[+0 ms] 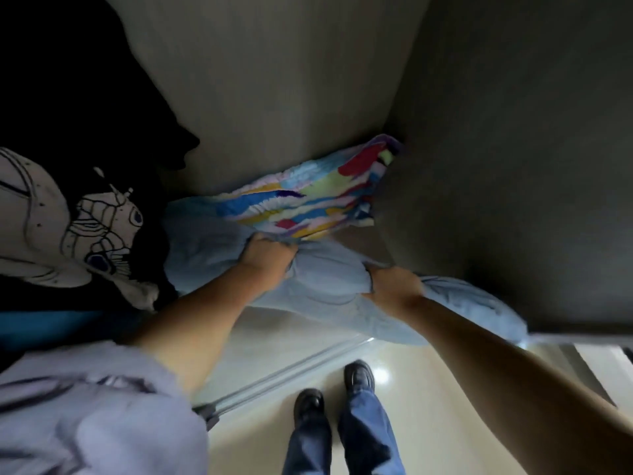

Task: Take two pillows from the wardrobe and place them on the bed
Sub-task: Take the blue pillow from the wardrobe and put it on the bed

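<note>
Both hands reached into the wardrobe [274, 80], whose pale back panel and darker right wall met in a corner. The left hand [265, 257] had its grip closed on the blue pillow [325, 279], fingers curled into a bunched fold of the fabric near the pillow's upper edge. The right hand [394, 284] also had its grip closed on the same pillow, pinching a gathered ridge of cloth further to the right. The blue pillow lay across the wardrobe opening, its right end sticking out past the wardrobe's front edge above the floor [428, 389], its left end tucked against dark hanging clothes.

Just behind the blue pillow, touching its upper edge, sat the striped pillow [308, 197], patterned in blue, red, yellow, green and pink, pushed into the back corner against the right wall. Neither hand held it.

On the left hung a black garment [75, 217] with a white printed drawing on it. A pale lilac sleeve [85, 406] covered the left upper arm; both forearms were bare. Below, two black shoes [358, 375] and blue trousers [366, 433] stood on the glossy cream floor, beside a metal track [274, 375] that ran along the wardrobe's base.
</note>
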Tool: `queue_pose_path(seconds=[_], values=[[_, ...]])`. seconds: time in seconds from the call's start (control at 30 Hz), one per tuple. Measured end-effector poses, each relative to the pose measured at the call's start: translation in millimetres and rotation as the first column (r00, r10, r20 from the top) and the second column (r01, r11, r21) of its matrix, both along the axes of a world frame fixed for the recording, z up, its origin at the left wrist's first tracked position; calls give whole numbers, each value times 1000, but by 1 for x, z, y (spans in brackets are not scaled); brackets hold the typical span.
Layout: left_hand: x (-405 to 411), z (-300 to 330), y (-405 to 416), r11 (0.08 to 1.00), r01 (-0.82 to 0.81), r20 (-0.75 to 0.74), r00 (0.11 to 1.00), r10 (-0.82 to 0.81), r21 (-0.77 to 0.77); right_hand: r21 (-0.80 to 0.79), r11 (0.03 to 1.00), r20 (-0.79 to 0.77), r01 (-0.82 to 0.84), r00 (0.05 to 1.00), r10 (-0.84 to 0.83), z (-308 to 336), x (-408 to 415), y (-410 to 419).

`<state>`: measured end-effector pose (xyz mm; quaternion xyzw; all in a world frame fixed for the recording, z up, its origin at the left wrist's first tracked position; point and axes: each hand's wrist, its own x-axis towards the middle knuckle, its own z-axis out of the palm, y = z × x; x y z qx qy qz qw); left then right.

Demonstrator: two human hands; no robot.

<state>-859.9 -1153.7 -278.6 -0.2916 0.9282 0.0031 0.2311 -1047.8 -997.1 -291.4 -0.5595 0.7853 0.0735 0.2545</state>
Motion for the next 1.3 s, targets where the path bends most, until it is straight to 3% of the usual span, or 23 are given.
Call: queue_pose_path(seconds=[0.17, 0.33, 0.57, 0.93, 1.13, 1.3], values=[[-34, 59, 51, 967, 247, -63, 968, -244, 54, 7, 976, -12, 219, 976, -219, 60, 1, 91], [-95, 97, 127, 897, 411, -58, 912, -407, 166, 27, 928, -119, 372, 923, -366, 116, -20, 193], [-182, 133, 275, 729, 677, -85, 736, -672, 103, 34, 859, -248, 511, 837, -488, 169, -64, 360], [-321, 206, 528, 552, 833, -173, 548, -818, 28, -59, 755, -398, 653, 678, -617, 241, -151, 623], [-402, 240, 593, 543, 838, -194, 542, -818, 51, -133, 736, -490, 664, 602, -631, 272, -219, 687], [-492, 262, 609, 508, 861, -203, 492, -847, -33, -166, 697, -506, 697, 547, -667, 285, -294, 704]])
